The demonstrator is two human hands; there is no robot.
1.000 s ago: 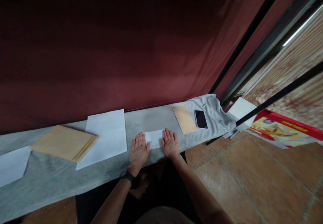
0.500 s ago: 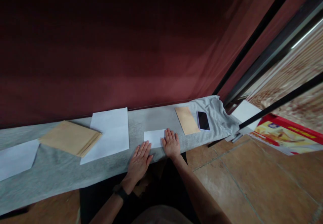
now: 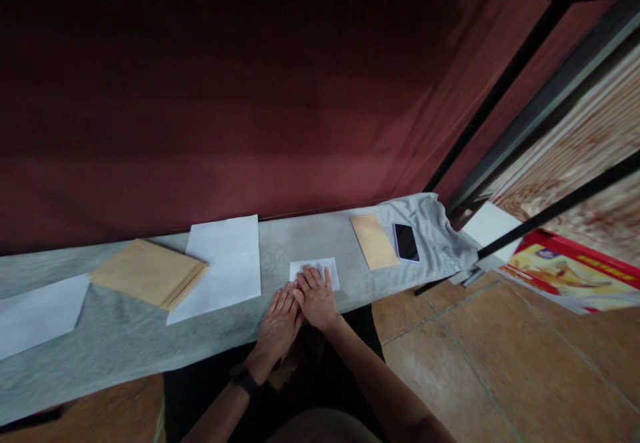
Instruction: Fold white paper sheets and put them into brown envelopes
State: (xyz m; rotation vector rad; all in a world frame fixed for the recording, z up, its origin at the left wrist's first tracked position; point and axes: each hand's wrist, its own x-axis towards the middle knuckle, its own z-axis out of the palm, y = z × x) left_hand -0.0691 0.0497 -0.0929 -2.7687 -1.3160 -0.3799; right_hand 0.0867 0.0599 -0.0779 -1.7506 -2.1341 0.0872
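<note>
A small white piece of paper [image 3: 330, 271], probably folded, lies flat on the grey cloth in front of me. My right hand [image 3: 316, 298] rests on it, palm down and fingers spread, covering its middle and near edge. Beside it, my left hand [image 3: 281, 323] lies flat at the paper's lower left corner, fingers stretched forward. The two hands touch or nearly touch at the thumbs. Neither hand grips anything. A dark band sits on my left wrist.
To the left, a stack of brown envelopes [image 3: 150, 273] overlaps large white sheets [image 3: 227, 256]; another white sheet [image 3: 40, 313] lies farther left. Rightward are a single brown envelope [image 3: 375, 242] and a phone [image 3: 407, 242]. A red wall [image 3: 300, 183] borders the narrow cloth-covered table [image 3: 125, 346].
My right hand has slid left across the small paper, from its right edge to its middle, close to my left hand. The left hand stays near the paper's left corner.
</note>
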